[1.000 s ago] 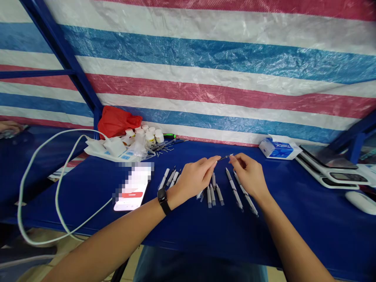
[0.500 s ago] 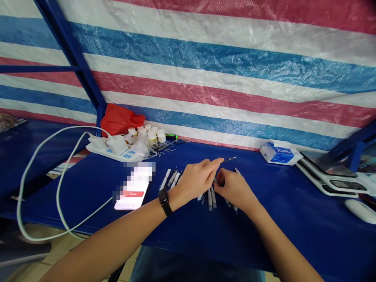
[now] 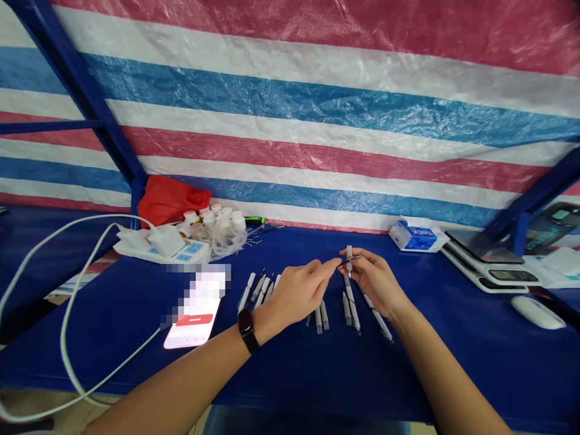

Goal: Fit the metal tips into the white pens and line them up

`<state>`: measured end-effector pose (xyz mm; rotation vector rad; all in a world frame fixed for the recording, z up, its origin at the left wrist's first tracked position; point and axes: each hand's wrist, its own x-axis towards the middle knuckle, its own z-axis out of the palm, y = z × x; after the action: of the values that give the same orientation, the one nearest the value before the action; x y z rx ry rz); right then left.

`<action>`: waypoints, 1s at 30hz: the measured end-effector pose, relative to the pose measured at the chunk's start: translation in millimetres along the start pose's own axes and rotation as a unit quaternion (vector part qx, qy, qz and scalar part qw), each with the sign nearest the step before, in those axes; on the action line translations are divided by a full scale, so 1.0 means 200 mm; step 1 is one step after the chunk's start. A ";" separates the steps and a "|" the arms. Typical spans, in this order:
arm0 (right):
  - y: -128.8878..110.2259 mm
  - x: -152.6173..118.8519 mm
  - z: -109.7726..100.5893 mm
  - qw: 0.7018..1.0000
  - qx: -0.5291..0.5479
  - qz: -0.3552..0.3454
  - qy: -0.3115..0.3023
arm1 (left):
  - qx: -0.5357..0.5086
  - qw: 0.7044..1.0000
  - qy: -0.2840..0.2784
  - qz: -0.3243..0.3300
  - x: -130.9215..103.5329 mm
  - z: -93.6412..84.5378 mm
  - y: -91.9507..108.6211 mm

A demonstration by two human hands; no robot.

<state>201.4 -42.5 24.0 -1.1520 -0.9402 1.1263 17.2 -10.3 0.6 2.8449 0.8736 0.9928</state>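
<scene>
My left hand [image 3: 304,291], wearing a black wristband, is closed on a thin dark rod [image 3: 348,261] with a metal tip, like a pen refill. Between the fingertips of my right hand [image 3: 378,279] stands a short whitish pen barrel [image 3: 348,254], its metal tip pointing down. The rod crosses in front of this barrel; whether they touch I cannot tell. Below my right hand lie several grey-white pen parts [image 3: 351,305] and a longer pen [image 3: 380,323]. More grey parts [image 3: 321,317] and white pen pieces with dark tips [image 3: 260,290] lie around my left hand.
A lit phone [image 3: 199,320] and a power strip [image 3: 190,251] with white cables are on the left. Behind them are a red bag [image 3: 170,199] and small white bottles [image 3: 222,220]. A blue-white box [image 3: 417,235], scales [image 3: 492,266] and a white mouse [image 3: 538,312] sit on the right.
My right hand has risen from the tabletop parts and now holds the pen barrel upright at the rod in my left hand. The view has tilted up and shifted slightly right.
</scene>
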 end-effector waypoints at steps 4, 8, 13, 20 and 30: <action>-0.05 -0.02 0.00 0.998 0.058 -0.014 0.002 | 0.003 0.999 -0.039 0.002 0.01 -0.02 0.01; -0.06 -0.02 0.01 0.995 0.092 -0.011 0.038 | -0.013 0.998 -0.054 -0.014 0.01 -0.03 0.01; -0.06 -0.02 0.02 0.992 0.125 -0.017 0.027 | -0.046 0.997 -0.014 -0.056 0.01 -0.03 0.01; -0.05 -0.02 0.01 0.990 0.134 -0.045 -0.016 | -0.075 0.995 0.039 -0.058 0.01 -0.02 0.00; -0.05 -0.01 0.00 0.983 0.122 -0.134 0.031 | -0.060 0.997 0.025 -0.043 0.00 -0.01 0.02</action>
<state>202.6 -44.8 33.5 -0.8302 -0.8538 0.9500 18.0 -13.3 3.8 2.6694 0.8997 1.0729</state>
